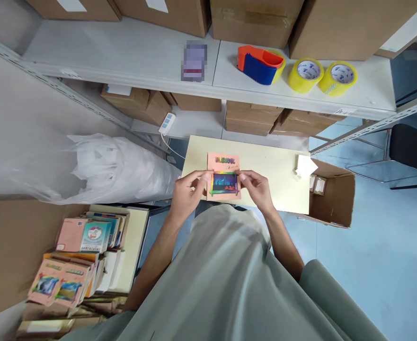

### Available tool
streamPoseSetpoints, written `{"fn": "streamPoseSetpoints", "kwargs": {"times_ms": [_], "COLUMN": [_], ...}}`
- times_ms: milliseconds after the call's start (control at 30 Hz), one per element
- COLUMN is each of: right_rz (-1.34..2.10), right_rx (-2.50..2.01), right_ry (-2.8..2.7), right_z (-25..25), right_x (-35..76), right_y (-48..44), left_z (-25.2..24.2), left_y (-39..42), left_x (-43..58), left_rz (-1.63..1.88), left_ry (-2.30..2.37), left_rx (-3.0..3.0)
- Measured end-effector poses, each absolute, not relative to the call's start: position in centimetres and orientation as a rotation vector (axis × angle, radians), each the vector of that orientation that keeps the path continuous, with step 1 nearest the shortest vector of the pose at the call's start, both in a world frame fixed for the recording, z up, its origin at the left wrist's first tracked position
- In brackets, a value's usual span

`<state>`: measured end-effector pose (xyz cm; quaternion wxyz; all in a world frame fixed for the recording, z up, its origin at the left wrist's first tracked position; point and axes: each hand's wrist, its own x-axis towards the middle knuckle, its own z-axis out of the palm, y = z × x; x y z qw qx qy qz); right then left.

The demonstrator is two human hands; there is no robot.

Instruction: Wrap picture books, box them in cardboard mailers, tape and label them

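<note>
A thin pink booklet (224, 162) with a dark, rainbow-framed picture on its front is held up over the pale yellow table (272, 163). My left hand (190, 189) pinches its left edge between thumb and fingers. On the opposite edge, my right hand (256, 187) grips it in the same way, about level with the left. The cover faces me, so the back of the booklet is hidden.
An open cardboard box (336, 192) stands right of the table, near white paper pieces (305, 166). Stacked booklets (69, 279) lie lower left, below wrapped white plastic (126, 166). The shelf (140, 52) ahead bears a tape dispenser (260, 66) and yellow tape rolls (306, 76).
</note>
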<state>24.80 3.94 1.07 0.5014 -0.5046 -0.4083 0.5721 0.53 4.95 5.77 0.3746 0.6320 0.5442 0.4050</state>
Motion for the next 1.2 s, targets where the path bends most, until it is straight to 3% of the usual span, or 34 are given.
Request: {"fn": "streamPoseSetpoints", "kwargs": {"times_ms": [167, 400, 633, 867, 1200], "right_rz": [1.484, 1.697, 1.763, 1.631, 1.133], "right_rx": [-1.11, -1.051, -1.062, -1.214, -1.158], "right_ry": [-0.857, -0.742, -0.625, -0.689, -1.633], "right_z": [-2.5, -5.2, -6.3, -5.4, 0.8], "right_x": [23.5, 22.2, 23.6, 24.0, 20.0], "right_y": [5.7, 6.5, 5.5, 5.4, 3.5], "left_z": [5.7, 5.4, 3.6, -1.5, -3.3], "left_y": [4.4, 2.5, 3.8, 6.1, 5.4], "left_x": [2.6, 5.4, 3.8, 0.8, 2.5], "left_rz": [1.125, 0.816, 0.906, 0.936, 0.908], "left_ry": [1.229, 1.248, 1.333, 1.446, 1.31], "left_rx": [2.026, 2.443, 1.987, 1.269, 0.884]}}
